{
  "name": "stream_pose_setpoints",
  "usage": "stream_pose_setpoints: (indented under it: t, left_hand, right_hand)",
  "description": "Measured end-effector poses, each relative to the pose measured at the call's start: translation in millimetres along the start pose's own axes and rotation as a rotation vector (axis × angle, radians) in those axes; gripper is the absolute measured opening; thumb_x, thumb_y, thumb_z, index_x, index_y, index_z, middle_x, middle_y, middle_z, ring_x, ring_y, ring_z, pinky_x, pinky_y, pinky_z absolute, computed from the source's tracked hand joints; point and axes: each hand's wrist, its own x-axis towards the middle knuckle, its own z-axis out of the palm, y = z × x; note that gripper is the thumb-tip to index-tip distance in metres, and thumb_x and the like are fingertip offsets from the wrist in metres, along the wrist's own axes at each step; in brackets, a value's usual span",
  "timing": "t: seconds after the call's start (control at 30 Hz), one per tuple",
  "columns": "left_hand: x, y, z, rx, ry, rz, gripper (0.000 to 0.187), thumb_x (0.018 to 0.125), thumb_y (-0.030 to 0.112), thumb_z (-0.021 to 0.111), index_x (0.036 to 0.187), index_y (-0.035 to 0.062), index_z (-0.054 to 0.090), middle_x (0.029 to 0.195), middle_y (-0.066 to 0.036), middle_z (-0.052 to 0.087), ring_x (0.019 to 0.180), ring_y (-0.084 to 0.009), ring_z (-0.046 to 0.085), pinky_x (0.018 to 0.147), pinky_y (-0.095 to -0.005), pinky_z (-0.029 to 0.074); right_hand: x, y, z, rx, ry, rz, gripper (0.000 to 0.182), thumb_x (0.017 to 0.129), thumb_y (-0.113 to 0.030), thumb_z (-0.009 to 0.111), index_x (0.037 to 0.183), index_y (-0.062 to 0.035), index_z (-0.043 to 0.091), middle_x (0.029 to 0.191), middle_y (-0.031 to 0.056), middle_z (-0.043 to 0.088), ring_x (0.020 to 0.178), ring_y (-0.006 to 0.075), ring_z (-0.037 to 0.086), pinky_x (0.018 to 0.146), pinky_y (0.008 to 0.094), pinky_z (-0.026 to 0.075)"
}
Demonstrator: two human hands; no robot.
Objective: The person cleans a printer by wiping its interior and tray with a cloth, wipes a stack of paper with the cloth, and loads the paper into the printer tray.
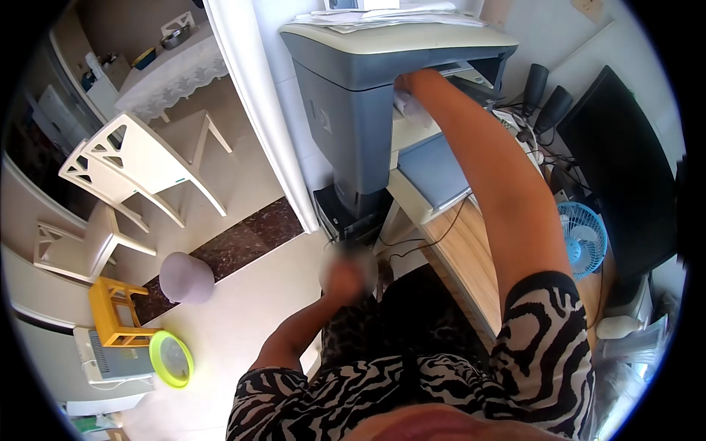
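My right arm reaches across into the gap below the top of a large grey printer. Inside that gap is my right hand, its fingers curled and partly hidden by the printer body. A thin, whitish, crumpled piece like a wipe or tissue hangs beneath the hand and seems to be gripped in it. Lower down, my left hand hovers above my lap near the printer's base. A blurred patch covers it, so its fingers and anything in them cannot be made out.
Papers lie on top of the printer. On the wooden desk at right stand a monitor, a blue fan, black speakers and tangled cables. Left on the floor are a grey stool, a green basin and white chairs.
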Motion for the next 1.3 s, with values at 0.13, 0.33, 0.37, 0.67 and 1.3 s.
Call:
stream_pose_setpoints:
  t: [0.13, 0.33, 0.37, 0.67, 1.3]
  left_hand:
    - [5.6, 0.9, -13.5, -0.108, -0.124, 0.020, 0.011, 0.080, 0.014, 0.060, 0.078, 0.0030, 0.062, 0.073, -0.014, 0.058, 0.068, -0.0320, 0.056, 0.062, -0.0476, 0.043]
    - [23.2, 9.4, -33.4, -0.071, -0.093, 0.059, 0.010, 0.079, 0.013, 0.061, 0.075, 0.0039, 0.062, 0.070, -0.014, 0.058, 0.064, -0.0323, 0.056, 0.058, -0.0481, 0.042]
    - [28.8, 13.3, -38.7, -0.082, -0.090, 0.021, 0.010, 0.079, 0.013, 0.061, 0.074, 0.0041, 0.062, 0.069, -0.014, 0.058, 0.063, -0.0323, 0.056, 0.057, -0.0482, 0.042]
    - [27.0, 13.0, -31.4, -0.080, -0.121, -0.056, 0.011, 0.078, 0.012, 0.059, 0.068, 0.0064, 0.058, 0.062, -0.013, 0.053, 0.058, -0.0311, 0.052, 0.053, -0.0484, 0.039]
    - [1.5, -2.3, -8.4, 0.095, -0.056, 0.087, 0.021, 0.086, 0.020, 0.062, 0.095, 0.0011, 0.066, 0.084, -0.014, 0.061, 0.077, -0.0304, 0.060, 0.069, -0.0449, 0.047]
  right_hand:
    - [-15.2, -1.4, 0.7, -0.008, -0.020, 0.019, 0.038, 0.090, -0.027, 0.057, 0.120, -0.0056, 0.067, 0.128, 0.0173, 0.063, 0.117, 0.0344, 0.061, 0.098, 0.0406, 0.048]
    - [-35.6, -4.6, -0.5, 0.058, 0.039, -0.018, 0.039, 0.091, -0.027, 0.057, 0.121, -0.0055, 0.067, 0.128, 0.0175, 0.063, 0.118, 0.0346, 0.060, 0.099, 0.0406, 0.048]
    - [-38.1, -2.7, 2.7, 0.095, 0.096, -0.055, 0.037, 0.088, -0.026, 0.057, 0.115, -0.0032, 0.068, 0.123, 0.0199, 0.064, 0.114, 0.0360, 0.062, 0.097, 0.0403, 0.049]
    - [-71.3, -3.8, 25.4, 0.377, 0.341, -0.159, 0.032, 0.085, 0.000, 0.045, 0.108, 0.0042, 0.067, 0.116, 0.0262, 0.064, 0.111, 0.0390, 0.061, 0.096, 0.0400, 0.048]
    - [-190.2, 23.5, 75.8, 2.336, 0.022, -0.597, 0.051, 0.094, 0.002, 0.041, 0.145, 0.0021, 0.037, 0.135, 0.0206, 0.055, 0.120, 0.0311, 0.061, 0.104, 0.0457, 0.050]
